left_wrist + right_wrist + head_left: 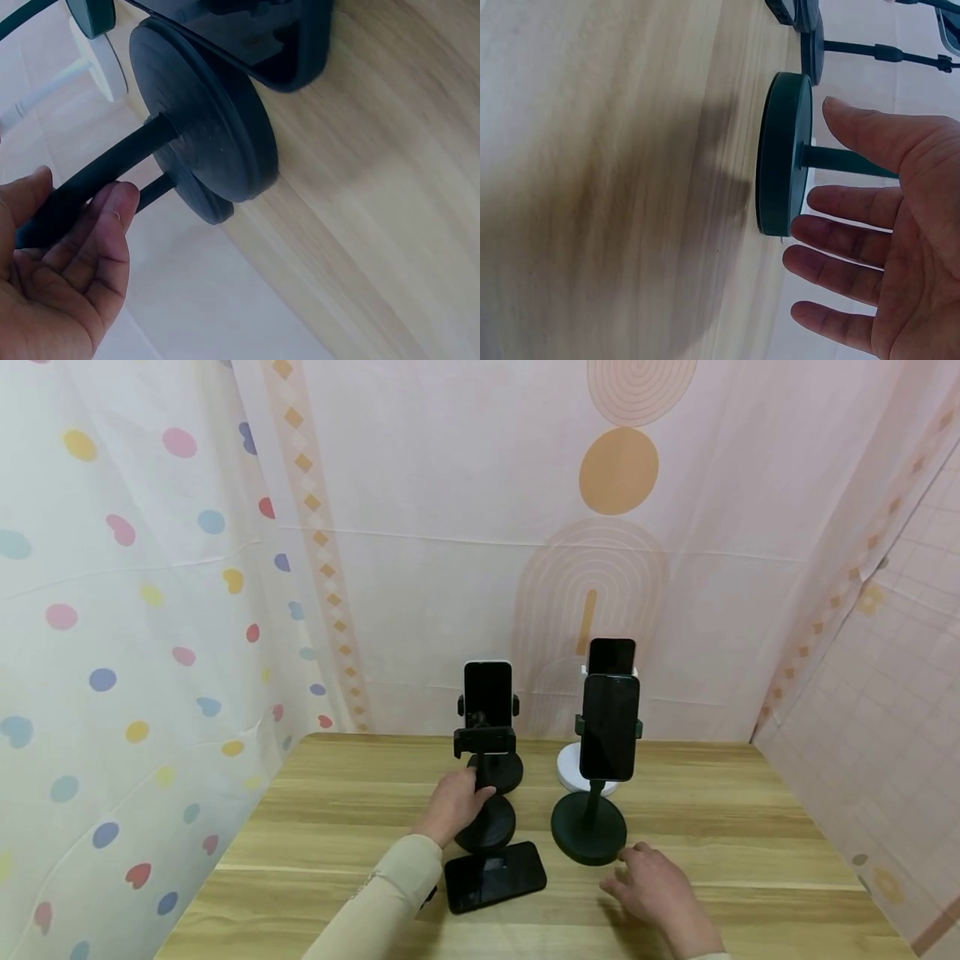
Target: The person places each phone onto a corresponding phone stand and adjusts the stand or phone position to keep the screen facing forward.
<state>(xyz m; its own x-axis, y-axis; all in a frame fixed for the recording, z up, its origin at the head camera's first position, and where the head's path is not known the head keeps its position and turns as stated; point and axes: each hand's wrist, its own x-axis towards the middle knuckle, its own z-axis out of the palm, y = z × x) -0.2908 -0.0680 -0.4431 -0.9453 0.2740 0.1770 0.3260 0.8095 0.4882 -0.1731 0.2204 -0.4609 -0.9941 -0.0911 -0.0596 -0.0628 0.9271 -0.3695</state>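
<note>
My left hand [454, 803] grips the stem of a black phone stand [486, 825] whose clamp holds no phone. In the left wrist view, thumb and fingers curl round that stem [112, 161] above the round base. A black smartphone [495, 877] lies flat on the table just in front of this base. My right hand [651, 890] is spread with nothing in it, beside a dark green phone stand [588, 828]. That stand carries an upright black phone [610, 727]. In the right wrist view the fingers reach out close to the green base [784, 154].
Behind, another black stand [504, 773] holds a phone [488, 689] with a light edge. A white stand [570, 766] bearing a phone [611, 656] stands behind the green one. All are on a wooden table [337, 827], with patterned curtains [420, 593] at its back and sides.
</note>
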